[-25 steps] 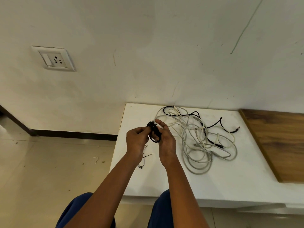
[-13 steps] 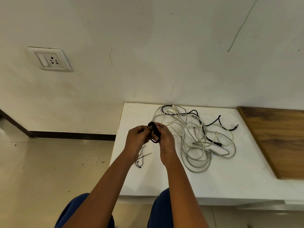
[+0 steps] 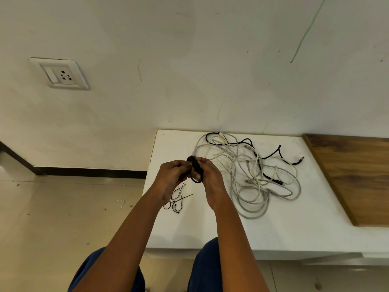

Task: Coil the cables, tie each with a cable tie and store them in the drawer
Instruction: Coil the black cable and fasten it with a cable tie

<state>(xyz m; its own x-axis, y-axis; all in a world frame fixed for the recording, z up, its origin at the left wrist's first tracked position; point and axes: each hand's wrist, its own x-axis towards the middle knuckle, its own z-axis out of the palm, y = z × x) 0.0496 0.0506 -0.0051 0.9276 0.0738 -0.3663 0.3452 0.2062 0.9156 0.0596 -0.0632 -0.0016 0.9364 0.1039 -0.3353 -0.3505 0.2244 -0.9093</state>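
Your hands hover over white table, tangled cable pile blocks 3 o'clock, loose cable ties lie at 7 o'clock, bare tabletop open toward 5 o'clock, wall closes 12 o'clock.

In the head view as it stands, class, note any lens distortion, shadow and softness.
Head view: wide-angle bending curves the white tabletop edges and tilts the wall socket; lighting is soft and even, shadows faint; the black cable coil between left hand and right hand reads sharp.
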